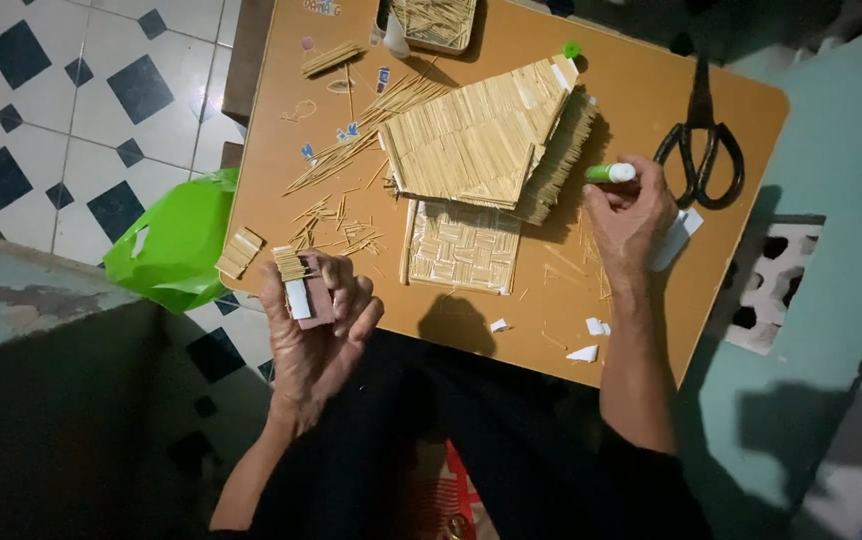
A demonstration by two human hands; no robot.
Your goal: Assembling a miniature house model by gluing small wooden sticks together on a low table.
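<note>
Tiled floor [101,100], white with dark blue diamonds, lies beside a small tan bench [631,90] with rounded corners. Left hand [316,320]: raised over the near bench edge, fingers [356,300] curled around a small pink and white card piece [303,298] with a row of short sticks [289,264] at its top. Right hand [631,215]: resting on the bench, fingers closed around a green and white glue stick [609,173], with a white paper scrap [676,235] under the palm. Centre of bench: stick-built model roof panel [481,135], and below it a woven stick panel [463,245]. Loose sticks [341,225] scattered left of centre. Black scissors [701,140] just beside the right hand. Green plastic bag [176,245] at the left bench edge. White paper bits [586,340] near the front edge.
</note>
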